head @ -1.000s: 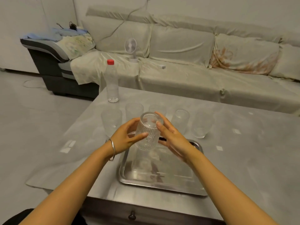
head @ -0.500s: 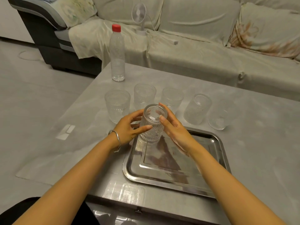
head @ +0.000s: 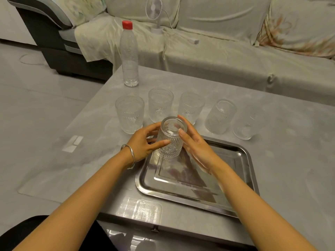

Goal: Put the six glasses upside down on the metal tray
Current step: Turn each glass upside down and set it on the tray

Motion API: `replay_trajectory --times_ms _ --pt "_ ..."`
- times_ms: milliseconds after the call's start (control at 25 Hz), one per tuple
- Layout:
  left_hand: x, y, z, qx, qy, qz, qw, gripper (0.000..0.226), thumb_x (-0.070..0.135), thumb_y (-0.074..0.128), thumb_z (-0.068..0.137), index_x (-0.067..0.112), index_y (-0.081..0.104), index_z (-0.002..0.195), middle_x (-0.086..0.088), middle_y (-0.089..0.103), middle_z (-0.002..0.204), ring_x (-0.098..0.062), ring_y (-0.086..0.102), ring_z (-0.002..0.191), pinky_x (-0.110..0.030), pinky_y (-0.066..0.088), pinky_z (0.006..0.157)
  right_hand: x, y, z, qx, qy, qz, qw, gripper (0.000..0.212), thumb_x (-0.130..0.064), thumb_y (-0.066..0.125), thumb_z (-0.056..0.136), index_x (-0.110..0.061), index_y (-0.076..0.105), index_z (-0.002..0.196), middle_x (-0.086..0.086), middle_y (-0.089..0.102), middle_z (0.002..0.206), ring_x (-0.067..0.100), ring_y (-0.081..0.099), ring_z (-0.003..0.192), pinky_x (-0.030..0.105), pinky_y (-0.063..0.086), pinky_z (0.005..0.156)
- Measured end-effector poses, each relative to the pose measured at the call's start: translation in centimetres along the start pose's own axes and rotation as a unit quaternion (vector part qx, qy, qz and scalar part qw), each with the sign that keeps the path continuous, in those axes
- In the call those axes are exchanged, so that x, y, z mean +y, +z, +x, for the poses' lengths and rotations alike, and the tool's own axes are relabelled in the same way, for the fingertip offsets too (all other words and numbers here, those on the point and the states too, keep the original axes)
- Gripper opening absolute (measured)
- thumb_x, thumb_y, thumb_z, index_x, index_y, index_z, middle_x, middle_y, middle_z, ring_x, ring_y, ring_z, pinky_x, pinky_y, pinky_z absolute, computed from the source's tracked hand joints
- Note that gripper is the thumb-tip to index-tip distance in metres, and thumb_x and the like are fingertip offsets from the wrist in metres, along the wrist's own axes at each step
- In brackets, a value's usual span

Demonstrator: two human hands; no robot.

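Note:
A ribbed clear glass (head: 170,137) stands upside down at the far left corner of the metal tray (head: 243,158). My left hand (head: 145,144) grips its left side, thumb across the front. My right hand (head: 195,144) rests flat against its right side, fingers straight. Behind the tray several more glasses stand in a row on the table: one at the left (head: 130,114), another (head: 160,104), a third (head: 191,106), a fourth (head: 220,116) and a plainer one at the right (head: 247,124). The rest of the tray is bare.
A plastic bottle with a red cap (head: 129,55) stands at the table's far left corner. A small white fan (head: 155,13) sits on the covered sofa (head: 226,57) behind the table. The table's near edge (head: 163,226) lies just below the tray.
The glass came down between my hands to the tray's far left corner, base up. The view tilted down and closer to the table.

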State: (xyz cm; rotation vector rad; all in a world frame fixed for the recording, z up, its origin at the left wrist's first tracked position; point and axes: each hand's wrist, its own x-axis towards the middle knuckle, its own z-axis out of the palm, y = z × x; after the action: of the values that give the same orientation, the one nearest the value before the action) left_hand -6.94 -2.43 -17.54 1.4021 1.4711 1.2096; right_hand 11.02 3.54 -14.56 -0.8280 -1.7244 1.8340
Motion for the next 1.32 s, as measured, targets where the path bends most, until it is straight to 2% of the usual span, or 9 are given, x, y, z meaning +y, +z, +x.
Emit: replay_trajectory --times_ms 280,400,480,600,680,800,920,1160,1320 --pt "1.2 -0.4 -0.6 0.011 -0.004 0.012 1.000 0.062 0.038 0.069 0.070 0.031 0.046 0.127 0.007 0.057 0.119 -0.006 0.054 0.111 -0.006 0.047 0.077 -0.6 0.2 -0.3 0.018 0.016 -0.034 0.999 0.067 -0.052 0.057 0.075 -0.045 0.035 0.138 -0.003 0.035 0.153 0.016 0.036 0.139 0.033 0.039 0.108" --pt "2.9 -2.7 -1.6 0.039 0.004 0.053 0.998 0.064 0.048 0.066 0.066 0.032 0.046 0.124 0.009 0.056 0.118 -0.005 0.057 0.104 -0.007 0.049 0.075 -1.9 0.1 -0.8 0.036 0.024 -0.100 0.994 0.070 -0.057 0.053 0.076 -0.044 0.032 0.141 -0.010 0.032 0.153 0.005 0.036 0.130 0.012 0.043 0.086" --pt "4.2 -5.0 -2.3 0.074 0.031 0.084 0.993 0.058 0.057 0.062 0.064 0.034 0.052 0.117 0.013 0.061 0.111 -0.003 0.061 0.097 -0.012 0.052 0.077 -3.3 -0.2 -0.6 0.040 0.010 -0.134 0.990 0.072 -0.059 0.050 0.077 -0.039 0.031 0.144 -0.012 0.035 0.152 0.003 0.039 0.125 0.007 0.041 0.078" --pt "5.0 -8.5 -2.7 0.197 0.055 0.088 0.975 0.049 0.056 0.063 0.067 0.034 0.057 0.110 0.015 0.063 0.103 0.000 0.061 0.089 -0.009 0.050 0.065 -5.7 0.5 0.9 0.036 -0.054 -0.193 0.979 0.068 -0.058 0.051 0.078 -0.035 0.037 0.141 -0.012 0.041 0.147 0.006 0.044 0.128 0.020 0.040 0.099" --pt "4.5 -10.0 -2.2 0.249 0.031 0.108 0.962 0.059 0.056 0.064 0.064 0.033 0.051 0.117 0.015 0.057 0.110 -0.004 0.058 0.090 -0.010 0.047 0.064 -7.0 1.7 2.8 0.008 -0.077 -0.221 0.972 0.059 -0.052 0.054 0.083 -0.032 0.043 0.137 -0.011 0.046 0.143 0.007 0.047 0.127 0.027 0.039 0.105" --pt "2.5 -10.5 -0.7 0.216 -0.039 0.129 0.967 0.076 0.048 0.070 0.065 0.025 0.039 0.131 0.006 0.046 0.133 -0.010 0.049 0.107 -0.021 0.043 0.082 -7.6 3.0 5.7 -0.018 -0.061 -0.264 0.962 0.049 -0.038 0.060 0.088 -0.022 0.050 0.133 -0.004 0.054 0.136 0.012 0.053 0.122 0.029 0.043 0.102" --pt "1.1 -10.4 0.9 0.151 -0.066 0.119 0.979 0.086 0.044 0.074 0.065 0.026 0.030 0.137 0.001 0.041 0.142 -0.011 0.043 0.115 -0.027 0.041 0.091 -7.1 2.8 7.7 -0.019 -0.024 -0.280 0.960 0.043 -0.034 0.062 0.088 -0.017 0.057 0.127 0.000 0.064 0.123 0.012 0.060 0.111 0.019 0.048 0.091" --pt "0.3 -10.5 2.3 0.137 -0.053 0.113 0.983 0.092 0.062 0.071 0.047 0.032 0.039 0.128 0.007 0.051 0.128 -0.013 0.046 0.114 -0.013 0.045 0.072 -5.6 2.6 9.0 -0.042 0.001 -0.269 0.962 0.036 -0.036 0.063 0.087 -0.022 0.063 0.119 -0.013 0.068 0.102 -0.010 0.064 0.086 0.005 0.047 0.071" --pt "1.5 -10.7 1.5 0.177 -0.031 0.109 0.978 0.089 0.059 0.071 0.048 0.024 0.046 0.126 0.002 0.057 0.124 -0.017 0.055 0.109 -0.026 0.053 0.080 -5.6 2.3 8.8 -0.038 -0.009 -0.259 0.965 0.033 -0.034 0.063 0.087 -0.023 0.063 0.118 -0.009 0.069 0.105 -0.007 0.065 0.089 0.007 0.048 0.074"
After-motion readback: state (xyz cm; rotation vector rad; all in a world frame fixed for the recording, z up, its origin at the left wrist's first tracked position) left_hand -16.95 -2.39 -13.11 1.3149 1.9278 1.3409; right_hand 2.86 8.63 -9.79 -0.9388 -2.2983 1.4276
